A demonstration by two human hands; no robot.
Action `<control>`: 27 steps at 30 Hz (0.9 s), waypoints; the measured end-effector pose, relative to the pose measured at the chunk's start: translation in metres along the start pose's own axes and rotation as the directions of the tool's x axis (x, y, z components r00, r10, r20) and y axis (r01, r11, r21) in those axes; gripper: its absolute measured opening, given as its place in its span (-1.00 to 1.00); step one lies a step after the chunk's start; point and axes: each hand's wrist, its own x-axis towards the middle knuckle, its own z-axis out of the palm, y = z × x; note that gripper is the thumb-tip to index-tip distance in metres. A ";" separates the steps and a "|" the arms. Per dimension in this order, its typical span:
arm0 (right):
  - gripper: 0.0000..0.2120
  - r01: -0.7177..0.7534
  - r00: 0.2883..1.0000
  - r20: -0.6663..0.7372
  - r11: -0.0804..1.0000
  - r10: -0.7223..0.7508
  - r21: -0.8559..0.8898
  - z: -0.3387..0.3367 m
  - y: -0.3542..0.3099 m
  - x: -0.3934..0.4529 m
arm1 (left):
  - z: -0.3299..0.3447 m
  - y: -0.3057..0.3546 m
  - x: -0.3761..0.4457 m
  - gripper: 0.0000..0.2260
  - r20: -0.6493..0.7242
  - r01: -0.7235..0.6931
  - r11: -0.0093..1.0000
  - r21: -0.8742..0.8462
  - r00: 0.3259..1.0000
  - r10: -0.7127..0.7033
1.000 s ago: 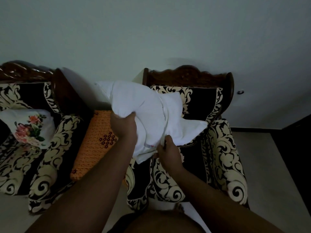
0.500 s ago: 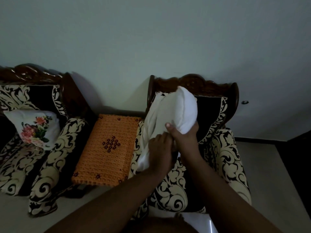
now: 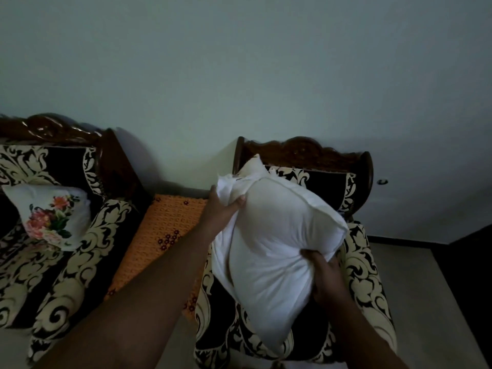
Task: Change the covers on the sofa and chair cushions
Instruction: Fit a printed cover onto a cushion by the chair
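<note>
both hands hold a white cushion [image 3: 277, 251] up over the seat of the chair [image 3: 364, 265]. the left hand [image 3: 222, 209] grips a bunched corner of loose white fabric at the cushion's upper left, thumb pressed over it. the right hand [image 3: 323, 272] pinches the lower right edge, fingers curled into the cloth. the cushion looks plump and already filled, with a seam running along its upper right side.

the step seems to be settling the filling into its cover. to do it well, keep the left grip firm on the gathered open end so the filling cannot slide back out, and use the right hand to push the stuffing toward the far corners. shake lightly downward, so the weight seats itself. check each corner is full before closing the end; whether there is a zip or flap there cannot be told.

a floral cushion [image 3: 49, 217] lies on the sofa [image 3: 80, 251] to the left, apparently finished, and an orange mat [image 3: 162, 235] covers the table between the seats.
</note>
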 end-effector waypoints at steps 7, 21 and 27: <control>-0.50 0.206 0.964 0.208 0.956 -0.162 -0.210 -0.006 0.006 -0.005 | 0.011 -0.002 -0.014 -0.57 -0.035 -0.139 0.986 -0.088 0.990 0.137; -0.33 0.328 0.936 0.192 0.539 -0.294 -0.776 0.034 -0.077 0.000 | 0.013 0.006 -0.046 -0.72 -0.174 -0.325 0.946 0.010 0.931 0.321; 0.19 0.168 0.929 0.347 0.688 0.129 -0.706 0.040 -0.065 0.019 | 0.015 0.007 -0.049 -0.73 -0.080 -0.340 0.940 0.014 0.937 0.340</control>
